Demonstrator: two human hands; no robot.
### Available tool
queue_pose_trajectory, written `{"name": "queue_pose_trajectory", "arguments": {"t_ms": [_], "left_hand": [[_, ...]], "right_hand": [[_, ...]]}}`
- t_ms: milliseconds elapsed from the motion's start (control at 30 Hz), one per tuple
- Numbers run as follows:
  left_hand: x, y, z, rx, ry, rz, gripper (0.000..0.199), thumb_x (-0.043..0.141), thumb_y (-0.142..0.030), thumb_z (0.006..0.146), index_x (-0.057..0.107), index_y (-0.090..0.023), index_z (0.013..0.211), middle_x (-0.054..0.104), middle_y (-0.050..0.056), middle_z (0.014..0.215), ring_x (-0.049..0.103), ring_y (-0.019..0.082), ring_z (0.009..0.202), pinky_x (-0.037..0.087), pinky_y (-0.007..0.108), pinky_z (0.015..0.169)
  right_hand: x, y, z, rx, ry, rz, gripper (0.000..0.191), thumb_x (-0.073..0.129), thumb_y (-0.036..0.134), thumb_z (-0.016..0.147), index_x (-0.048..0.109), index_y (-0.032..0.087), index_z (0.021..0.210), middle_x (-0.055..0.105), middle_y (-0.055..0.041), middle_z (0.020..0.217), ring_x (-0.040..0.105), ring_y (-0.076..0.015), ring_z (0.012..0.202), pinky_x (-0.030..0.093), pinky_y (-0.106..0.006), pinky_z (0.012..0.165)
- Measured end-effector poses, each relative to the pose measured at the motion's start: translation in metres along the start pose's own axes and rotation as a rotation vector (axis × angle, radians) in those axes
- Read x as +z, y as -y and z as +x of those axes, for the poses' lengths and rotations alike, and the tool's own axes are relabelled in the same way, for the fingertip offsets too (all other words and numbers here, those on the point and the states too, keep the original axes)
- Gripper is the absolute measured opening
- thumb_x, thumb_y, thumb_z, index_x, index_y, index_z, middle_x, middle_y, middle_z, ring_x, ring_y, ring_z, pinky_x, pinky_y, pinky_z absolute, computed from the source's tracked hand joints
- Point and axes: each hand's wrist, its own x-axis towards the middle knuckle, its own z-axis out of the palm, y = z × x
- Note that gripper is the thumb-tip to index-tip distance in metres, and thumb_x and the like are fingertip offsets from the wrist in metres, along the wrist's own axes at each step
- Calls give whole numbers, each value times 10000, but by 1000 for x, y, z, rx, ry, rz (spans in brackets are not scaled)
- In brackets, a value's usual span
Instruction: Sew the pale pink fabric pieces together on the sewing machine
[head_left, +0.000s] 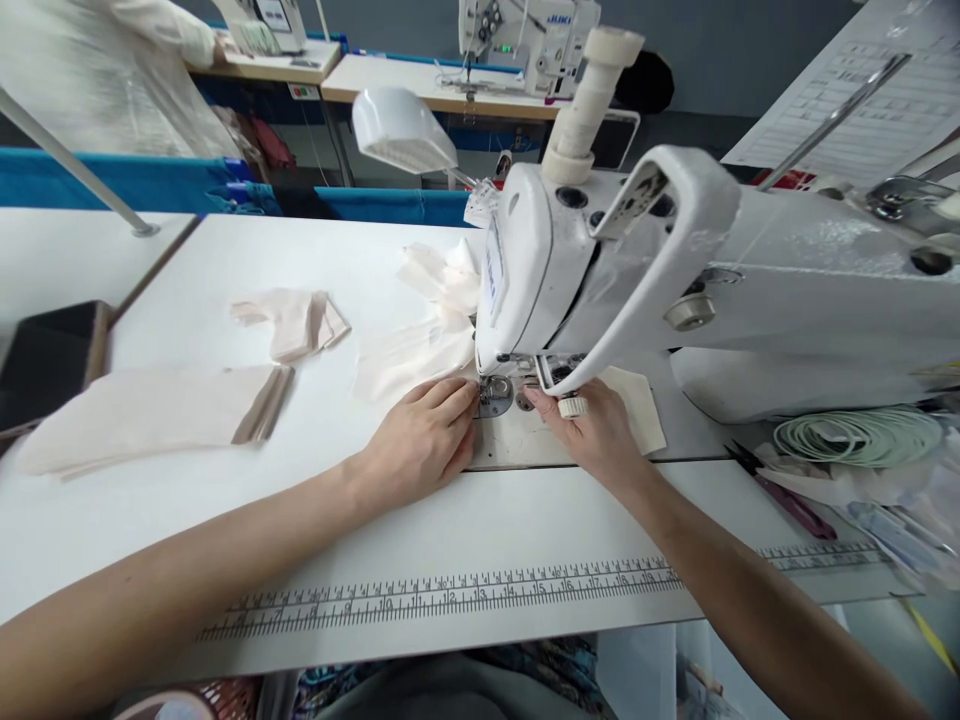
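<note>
A white sewing machine (pixel 525 260) stands over its metal needle plate (pixel 495 397). My left hand (pixel 424 435) rests left of the plate, fingers curled together, their tips beside the presser foot area. Thin cream fabric (pixel 420 350) lies just behind these fingers; whether they grip its edge is hidden. My right hand (pixel 600 430) reaches in from the right, its thumb extended toward the plate. The machine's looped white guard (pixel 660 290) and knob partly cover its fingers, so what they hold cannot be seen. A flat cream piece (pixel 634 405) lies beyond that hand.
Stacked cut fabric pieces (pixel 165 415) and a smaller stack (pixel 296 322) lie at left, near a dark phone-like object (pixel 52 360). Dark-red-handled snips (pixel 795 505) and coiled pale green cord (pixel 859 437) sit at right. A printed ruler (pixel 480 597) borders the front. Another person's sleeve (pixel 172 40) shows behind.
</note>
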Motion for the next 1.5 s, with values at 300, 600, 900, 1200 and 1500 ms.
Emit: {"name": "queue_pose_trajectory", "arguments": {"t_ms": [300, 600, 900, 1200, 1500], "left_hand": [[-6, 8, 2, -70, 59, -54, 376, 394, -251, 979, 576, -65, 1251, 599, 145, 1303, 540, 278, 1207, 477, 431, 1005], [-8, 47, 49, -527, 224, 72, 386, 376, -255, 988, 508, -111, 1322, 556, 161, 1328, 526, 285, 1191, 476, 396, 908], [-68, 105, -17, -802, 87, 36, 242, 477, -165, 877, 698, -124, 965, 671, 125, 1057, 617, 246, 1015, 485, 307, 823], [-81, 133, -62, -995, 189, 3, 264, 607, -365, 926, 629, -132, 1048, 644, 56, 1051, 631, 186, 915, 545, 374, 809], [-100, 122, -59, -1141, 75, -110, 244, 591, -349, 894, 632, -109, 912, 635, 35, 837, 602, 166, 758, 486, 282, 650]], "right_hand": [[-9, -4, -2, -87, -46, -79, 291, 460, 296, 1002, 623, 193, 783, 693, -31, 726, 611, -167, 621, 425, -275, 649], [-15, 3, 0, -337, -51, -55, 190, 478, 217, 999, 659, 161, 996, 736, -48, 853, 650, -170, 643, 468, -301, 718], [-19, 4, 2, -395, -91, -10, 279, 412, 247, 1017, 675, 157, 1012, 668, -9, 634, 606, -168, 560, 454, -314, 687], [-10, 6, 4, -322, -41, -88, 307, 413, 201, 975, 718, 187, 947, 695, -19, 651, 620, -191, 566, 407, -335, 681], [-20, 9, 4, -203, 205, -63, 224, 476, 191, 946, 697, 228, 928, 730, -11, 787, 640, -174, 663, 411, -298, 709]]}}
